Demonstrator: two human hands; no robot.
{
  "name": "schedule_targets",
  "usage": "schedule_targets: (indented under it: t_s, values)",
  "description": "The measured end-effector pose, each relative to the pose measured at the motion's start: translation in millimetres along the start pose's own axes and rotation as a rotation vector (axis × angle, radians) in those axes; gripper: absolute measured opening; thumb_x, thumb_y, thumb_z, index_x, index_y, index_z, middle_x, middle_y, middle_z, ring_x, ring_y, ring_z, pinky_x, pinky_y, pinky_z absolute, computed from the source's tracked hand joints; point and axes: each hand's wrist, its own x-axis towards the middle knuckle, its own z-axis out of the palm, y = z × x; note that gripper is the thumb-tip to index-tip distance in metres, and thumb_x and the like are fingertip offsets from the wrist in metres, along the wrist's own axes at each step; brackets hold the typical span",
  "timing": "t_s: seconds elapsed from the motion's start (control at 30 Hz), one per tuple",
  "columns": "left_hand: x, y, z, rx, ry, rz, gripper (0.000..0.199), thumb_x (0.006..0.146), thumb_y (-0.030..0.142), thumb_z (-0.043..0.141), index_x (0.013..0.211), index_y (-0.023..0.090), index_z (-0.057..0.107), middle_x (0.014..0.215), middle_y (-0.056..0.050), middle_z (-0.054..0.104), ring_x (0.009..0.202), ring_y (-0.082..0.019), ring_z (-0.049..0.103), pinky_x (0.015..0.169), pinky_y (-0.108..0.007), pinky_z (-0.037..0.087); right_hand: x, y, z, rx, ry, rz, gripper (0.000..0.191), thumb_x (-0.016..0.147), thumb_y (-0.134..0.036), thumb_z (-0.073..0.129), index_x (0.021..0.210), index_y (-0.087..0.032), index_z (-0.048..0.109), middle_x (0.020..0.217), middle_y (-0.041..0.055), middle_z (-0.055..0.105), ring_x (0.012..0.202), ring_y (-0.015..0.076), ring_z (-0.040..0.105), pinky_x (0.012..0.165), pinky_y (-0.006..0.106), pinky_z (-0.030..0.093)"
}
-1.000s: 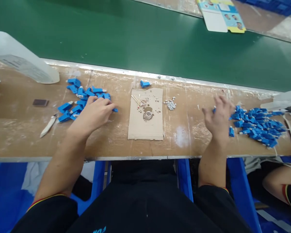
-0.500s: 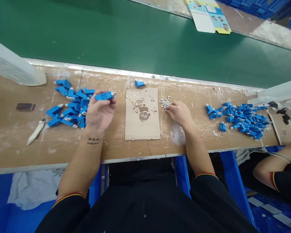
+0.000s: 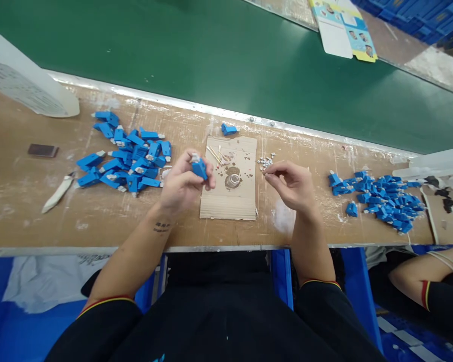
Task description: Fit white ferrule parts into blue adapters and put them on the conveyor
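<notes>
My left hand (image 3: 181,185) grips a blue plastic part (image 3: 200,169) with a pale grey tip, turned upward near the left edge of a cardboard piece (image 3: 228,210). Thumb and forefinger of my right hand (image 3: 293,187) are pinched together just beside a small heap of tiny grey pieces (image 3: 265,162); whatever lies between the fingertips is too small to make out. On the cardboard are cotton swabs (image 3: 213,155) and a small round clear dish or ring (image 3: 233,180) in a wet brown stain. One more blue part (image 3: 229,129) lies behind the cardboard.
Piles of similar blue parts lie at left (image 3: 136,157) and right (image 3: 390,198). A white-handled tool (image 3: 57,195), a dark block (image 3: 43,150) and a translucent container (image 3: 30,85) are at far left. Behind runs a green belt (image 3: 196,60). Another person's arm (image 3: 419,269) shows at right.
My left hand has moved right with the blue part, away from the left pile toward the cardboard, turning its tip up. My right hand has lifted slightly back from the grey pieces, fingers pinched.
</notes>
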Motion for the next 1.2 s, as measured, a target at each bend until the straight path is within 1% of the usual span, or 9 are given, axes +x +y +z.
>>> schedule_targets:
  t_s: [0.13,0.23,0.37,0.5,0.67,0.8,0.97,1.07,1.2]
  values:
    - [-9,-9,14.6,0.104,-0.123,-0.027,0.038,0.069,0.027,0.088,0.087,0.022,0.055,0.056,0.008,0.057,0.041,-0.009,0.051,0.043,-0.021,0.039,2,-28,28,0.214,0.141,-0.154,0.006,0.098,-0.033,0.071,0.102,-0.03,0.069,0.089,0.0002,0.079,0.083,0.0191,0.077,0.067,0.037,0.063]
    - [-14,-15,20.2,0.194,-0.19,-0.063,0.041,0.078,0.045,0.091,0.079,0.019,0.059,0.049,0.006,0.053,0.041,-0.008,0.048,0.043,-0.022,0.039,1,-33,52,0.255,0.242,-0.24,0.012,0.099,-0.035,0.072,0.109,-0.031,0.066,0.089,0.0001,0.08,0.08,0.0193,0.079,0.059,0.034,0.061]
    - [-17,-20,23.7,0.157,-0.194,-0.051,0.046,0.082,0.06,0.087,0.084,0.017,0.071,0.051,0.004,0.054,0.045,-0.01,0.051,0.047,-0.025,0.044,-2,-32,69,0.24,0.208,-0.308,0.019,0.099,-0.025,0.071,0.115,-0.034,0.066,0.095,0.0,0.083,0.085,0.0201,0.081,0.064,0.035,0.066]
    - [-16,-21,23.9,0.189,-0.105,-0.03,0.045,0.074,0.056,0.095,0.083,0.016,0.076,0.056,0.001,0.06,0.05,-0.01,0.053,0.05,-0.024,0.045,-3,-33,74,0.133,0.214,-0.389,0.036,0.095,-0.013,0.074,0.124,-0.035,0.067,0.099,0.0,0.086,0.085,0.0199,0.082,0.067,0.036,0.069]
    - [-15,-19,23.0,0.26,-0.054,-0.025,0.046,0.074,0.058,0.093,0.078,0.016,0.076,0.055,0.0,0.06,0.05,-0.01,0.051,0.05,-0.024,0.042,-2,-32,76,-0.093,0.277,-0.474,0.041,0.094,-0.012,0.075,0.125,-0.037,0.068,0.098,-0.0017,0.087,0.079,0.022,0.084,0.061,0.038,0.068]
    - [-15,-19,24.4,0.292,-0.039,-0.014,0.047,0.075,0.058,0.091,0.071,0.016,0.072,0.055,0.0,0.058,0.05,-0.009,0.047,0.049,-0.024,0.038,-3,-29,77,-0.073,0.32,-0.516,0.046,0.093,-0.013,0.078,0.13,-0.037,0.066,0.094,-0.0024,0.086,0.077,0.0228,0.084,0.063,0.039,0.069]
    - [-15,-24,23.3,0.319,-0.026,-0.011,0.044,0.077,0.056,0.088,0.072,0.016,0.07,0.055,0.002,0.054,0.052,-0.009,0.044,0.05,-0.024,0.037,-3,-32,77,-0.042,0.285,-0.517,0.053,0.091,-0.008,0.077,0.134,-0.037,0.063,0.095,-0.0026,0.086,0.079,0.0213,0.083,0.065,0.037,0.07]
    - [-15,-24,21.7,0.215,-0.05,-0.041,0.042,0.075,0.053,0.09,0.078,0.017,0.067,0.057,0.003,0.053,0.052,-0.009,0.044,0.05,-0.023,0.036,-2,-33,77,0.065,0.287,-0.48,0.048,0.091,-0.008,0.077,0.13,-0.034,0.062,0.094,-0.0022,0.084,0.08,0.0194,0.082,0.065,0.033,0.069]
    - [-14,-16,20.9,-0.107,-0.15,-0.147,0.045,0.073,0.053,0.085,0.097,0.018,0.069,0.073,-0.001,0.061,0.059,-0.013,0.054,0.05,-0.024,0.041,-1,-29,70,0.192,0.324,-0.355,0.034,0.096,-0.022,0.076,0.121,-0.032,0.056,0.088,-0.0034,0.081,0.076,0.0177,0.081,0.058,0.029,0.064]
